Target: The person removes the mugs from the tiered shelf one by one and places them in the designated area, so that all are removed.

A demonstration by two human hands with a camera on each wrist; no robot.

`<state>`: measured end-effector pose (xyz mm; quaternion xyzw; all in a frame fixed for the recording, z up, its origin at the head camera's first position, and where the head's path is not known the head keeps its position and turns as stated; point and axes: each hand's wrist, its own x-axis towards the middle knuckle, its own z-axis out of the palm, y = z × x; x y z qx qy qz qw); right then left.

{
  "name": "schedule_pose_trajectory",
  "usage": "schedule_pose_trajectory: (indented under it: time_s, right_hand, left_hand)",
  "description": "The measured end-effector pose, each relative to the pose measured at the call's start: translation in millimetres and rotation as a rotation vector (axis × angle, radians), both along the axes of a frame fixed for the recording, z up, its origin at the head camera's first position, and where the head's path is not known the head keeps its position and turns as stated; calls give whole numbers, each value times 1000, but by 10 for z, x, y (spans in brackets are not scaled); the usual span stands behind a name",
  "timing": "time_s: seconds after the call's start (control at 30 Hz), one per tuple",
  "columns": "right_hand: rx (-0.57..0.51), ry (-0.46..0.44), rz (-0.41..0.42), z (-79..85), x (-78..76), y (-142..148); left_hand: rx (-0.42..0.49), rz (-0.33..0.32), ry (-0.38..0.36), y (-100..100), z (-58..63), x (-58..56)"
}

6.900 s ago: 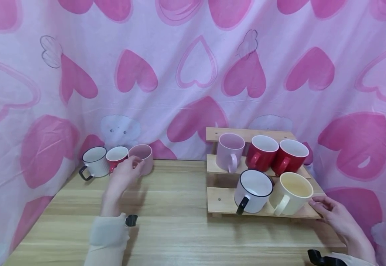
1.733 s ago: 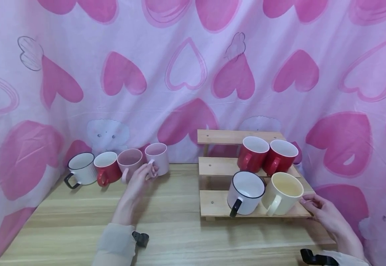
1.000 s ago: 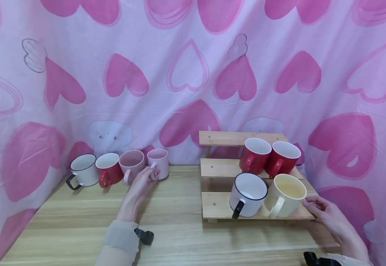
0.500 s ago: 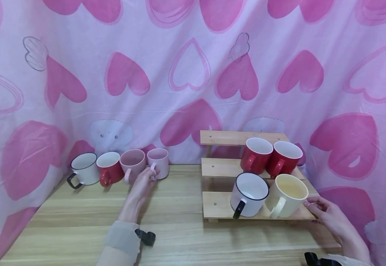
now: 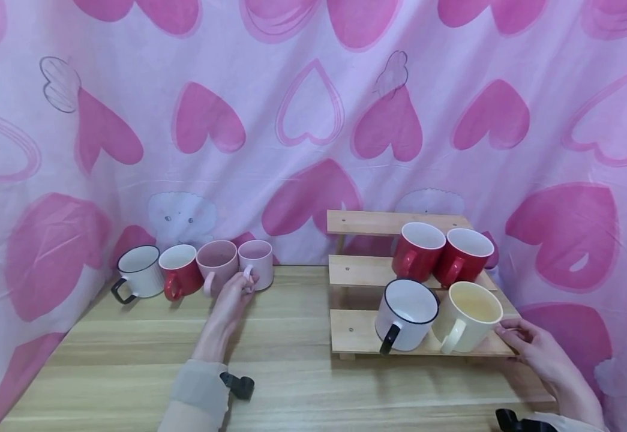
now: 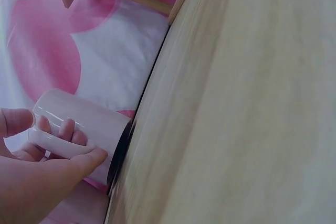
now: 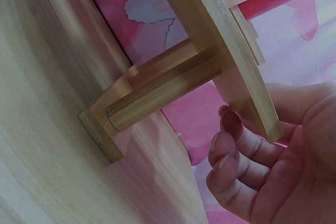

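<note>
My left hand (image 5: pixel 233 295) is at the handle of a pale lilac mug (image 5: pixel 258 264) at the right end of a row on the table. In the left wrist view its fingers curl around the handle of that lilac mug (image 6: pixel 100 124), whose base is right at the tabletop. Close to its left stands a darker pink mug (image 5: pixel 218 264). My right hand (image 5: pixel 542 354) grips the right end of the bottom board of a wooden rack (image 5: pixel 353 330). In the right wrist view the fingers (image 7: pixel 223 174) curl beneath the board (image 7: pixel 252 93); the thumb is mostly hidden.
Further left are a red mug (image 5: pixel 183 273) and a white mug with black rim (image 5: pixel 143 273). The rack bears two red mugs (image 5: pixel 418 255) on its middle board, and a black-rimmed white mug (image 5: pixel 405 318) and a cream mug (image 5: pixel 467 321) below. A heart-patterned curtain (image 5: pixel 313 120) hangs behind.
The lilac mug was on the rack's middle board at first; now it stands at the row's right end, set slightly lower than 1.7 seconds ago. My right hand has stayed at the rack.
</note>
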<state>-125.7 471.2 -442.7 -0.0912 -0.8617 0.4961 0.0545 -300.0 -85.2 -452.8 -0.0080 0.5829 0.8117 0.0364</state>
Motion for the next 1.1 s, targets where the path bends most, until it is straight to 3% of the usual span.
schedule_pose_trajectory:
  time_s: [0.27,1.1]
  right_hand:
    - [16,-1,9,9,-6,-19]
    - [6,10,-3,8,5,-15]
  left_hand:
    - [28,17,-6,-13,-13,9]
    - [83,-23,-24,22,-111,18]
